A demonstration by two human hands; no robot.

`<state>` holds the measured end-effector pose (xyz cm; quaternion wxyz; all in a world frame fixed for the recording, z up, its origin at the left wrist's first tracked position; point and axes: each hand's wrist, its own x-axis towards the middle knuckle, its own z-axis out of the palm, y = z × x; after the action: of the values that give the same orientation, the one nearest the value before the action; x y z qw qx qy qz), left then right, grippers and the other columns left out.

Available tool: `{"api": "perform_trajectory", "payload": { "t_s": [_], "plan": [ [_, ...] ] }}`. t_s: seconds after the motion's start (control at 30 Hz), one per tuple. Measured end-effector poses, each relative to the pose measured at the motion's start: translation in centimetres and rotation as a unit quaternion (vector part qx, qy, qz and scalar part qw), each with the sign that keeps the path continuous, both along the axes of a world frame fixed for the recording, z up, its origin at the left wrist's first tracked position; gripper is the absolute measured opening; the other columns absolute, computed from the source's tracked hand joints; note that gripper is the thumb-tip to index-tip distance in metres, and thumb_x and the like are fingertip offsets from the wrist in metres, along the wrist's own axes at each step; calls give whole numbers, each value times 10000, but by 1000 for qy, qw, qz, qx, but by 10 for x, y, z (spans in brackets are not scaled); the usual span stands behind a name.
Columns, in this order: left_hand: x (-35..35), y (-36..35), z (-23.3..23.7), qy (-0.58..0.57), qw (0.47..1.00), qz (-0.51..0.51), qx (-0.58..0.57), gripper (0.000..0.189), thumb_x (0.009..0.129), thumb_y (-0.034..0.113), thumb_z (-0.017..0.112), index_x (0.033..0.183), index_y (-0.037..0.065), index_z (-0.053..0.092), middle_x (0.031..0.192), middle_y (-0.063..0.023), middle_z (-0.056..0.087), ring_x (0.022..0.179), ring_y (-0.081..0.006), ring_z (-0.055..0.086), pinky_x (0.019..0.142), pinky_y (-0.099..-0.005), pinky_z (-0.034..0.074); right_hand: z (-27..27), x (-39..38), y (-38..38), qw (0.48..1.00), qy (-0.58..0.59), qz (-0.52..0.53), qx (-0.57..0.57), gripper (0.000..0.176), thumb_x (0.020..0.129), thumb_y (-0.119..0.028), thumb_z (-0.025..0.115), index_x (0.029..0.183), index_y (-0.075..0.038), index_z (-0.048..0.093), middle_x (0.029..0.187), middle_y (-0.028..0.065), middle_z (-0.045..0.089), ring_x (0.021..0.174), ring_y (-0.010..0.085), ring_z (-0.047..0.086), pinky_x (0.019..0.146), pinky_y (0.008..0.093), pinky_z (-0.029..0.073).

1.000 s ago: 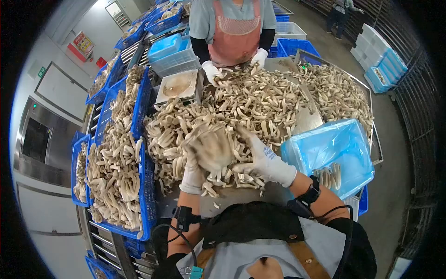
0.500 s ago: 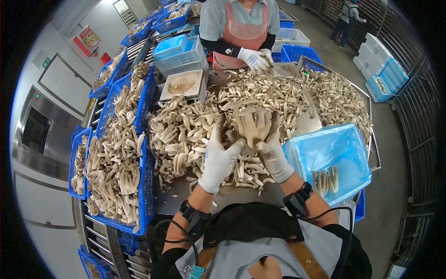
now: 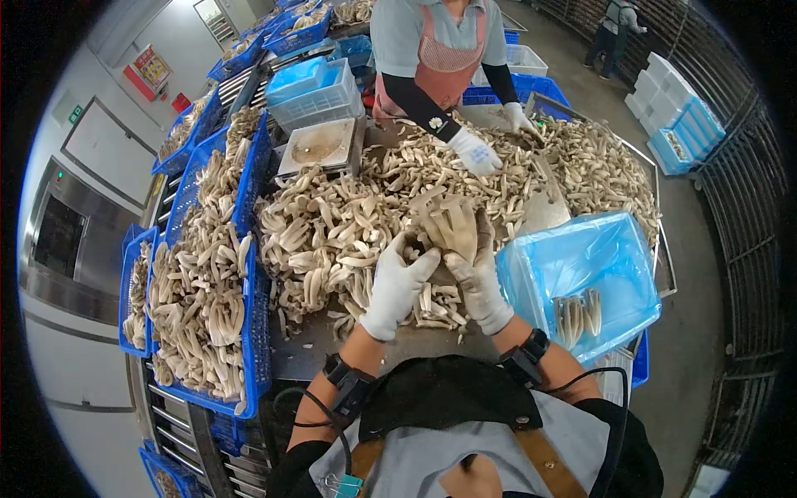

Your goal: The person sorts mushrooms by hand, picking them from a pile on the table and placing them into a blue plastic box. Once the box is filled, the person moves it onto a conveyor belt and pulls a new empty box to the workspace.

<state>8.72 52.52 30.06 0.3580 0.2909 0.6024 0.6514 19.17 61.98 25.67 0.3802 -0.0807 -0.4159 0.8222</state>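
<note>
My right hand [image 3: 480, 286], in a white glove with dirty fingertips, grips a cluster of mushrooms [image 3: 448, 224] over the work surface. Close beside its lower left stands my left hand [image 3: 397, 282], gloved too, its thumb and fingers curved near the cluster; a small dark piece seems to be between them, too small to make out. Below and around both hands spreads a large heap of loose mushrooms [image 3: 307, 241]. To the right, a container lined with blue plastic [image 3: 614, 257] holds a few mushrooms [image 3: 577, 319] in a small bunch.
Blue baskets [image 3: 259, 332] full of mushrooms line the left side on rollers. A scale [image 3: 320, 148] and clear crates [image 3: 320, 100] stand behind the heap. Across the table a co-worker [image 3: 444, 50] reaches into the mushrooms with gloved hands. White boxes [image 3: 664, 91] are stacked at the right.
The cluster has tilted and sits in my right hand; my left hand has drawn slightly down from it. The co-worker's hands have parted, one reaching down over the heap. The view has shifted slightly.
</note>
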Motion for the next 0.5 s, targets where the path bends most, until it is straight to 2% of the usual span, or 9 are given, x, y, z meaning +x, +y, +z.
{"api": "perform_trajectory", "payload": {
  "t_s": [0.13, 0.23, 0.27, 0.3, 0.37, 0.4, 0.43, 0.47, 0.5],
  "plan": [
    [24, 6, -7, 2, 991, 100, 94, 262, 901, 76, 657, 1135, -5, 571, 964, -14, 636, 825, -69, 577, 746, -222, 492, 14, 1, -3, 998, 48, 5, -40, 1006, 836, -129, 740, 1536, -102, 18, 1545, 127, 266, 1392, 279, 366, 1146, 433, 333],
    [25, -1, -14, -68, 995, 49, 47, 278, 904, 68, 660, 1160, 4, 574, 939, 6, 622, 807, -42, 565, 699, -186, 474, 1, 1, 1, 999, 0, -34, -27, 956, 857, -106, 707, 1530, -95, 28, 1525, 153, 308, 1381, 299, 385, 1136, 454, 353],
    [28, -4, -18, -45, 999, 30, -4, 290, 903, 73, 663, 1173, 3, 583, 878, 37, 591, 778, -18, 545, 653, -162, 442, -1, 4, -2, 996, 10, -53, -65, 744, 898, -88, 648, 1492, -73, 201, 1401, 139, 454, 1318, 288, 458, 1082, 417, 435],
    [34, -9, -7, 21, 999, 3, -50, 287, 903, 77, 664, 1167, -11, 593, 822, 52, 561, 731, -16, 534, 624, -164, 423, -9, 7, 5, 992, 13, -11, -122, 649, 915, -79, 617, 1459, -68, 262, 1350, 128, 482, 1279, 274, 487, 1055, 401, 460],
    [37, -16, -24, 153, 987, 28, -45, 261, 909, 86, 659, 1139, -24, 602, 794, 49, 552, 687, -23, 526, 599, -163, 407, -28, 13, 27, 969, 22, 75, -233, 474, 950, -62, 555, 1392, -58, 384, 1249, 104, 536, 1201, 244, 545, 1000, 368, 512],
    [36, -14, -13, 49, 997, 44, -32, 285, 914, 95, 657, 1163, -27, 588, 811, 38, 562, 677, -30, 524, 600, -165, 413, -26, 16, 25, 990, -55, 28, -128, 430, 961, -89, 533, 1371, -57, 406, 1233, 91, 530, 1180, 230, 549, 987, 355, 508],
    [33, -12, -2, -56, 997, 58, -19, 310, 919, 104, 655, 1186, -29, 573, 828, 27, 572, 666, -36, 523, 601, -166, 419, -23, 19, 23, 989, -141, -22, -27, 391, 973, -117, 510, 1350, -56, 428, 1217, 77, 525, 1160, 215, 553, 974, 341, 505],
    [18, -9, -18, -59, 997, 28, -33, 326, 948, 63, 585, 1244, -58, 522, 915, -63, 621, 731, -131, 686, 611, -213, 494, -29, 20, 26, 994, -76, 4, -76, 479, 964, -163, 530, 1404, -55, 374, 1305, 89, 491, 1214, 231, 522, 1019, 359, 461],
    [10, -5, -21, -54, 998, -11, -14, 333, 952, 62, 578, 1259, -51, 519, 999, -88, 626, 770, -136, 683, 667, -231, 517, -32, 20, 29, 992, -13, 31, -124, 574, 956, -209, 551, 1458, -55, 320, 1392, 102, 457, 1269, 246, 491, 1065, 377, 418]
  ]
}}
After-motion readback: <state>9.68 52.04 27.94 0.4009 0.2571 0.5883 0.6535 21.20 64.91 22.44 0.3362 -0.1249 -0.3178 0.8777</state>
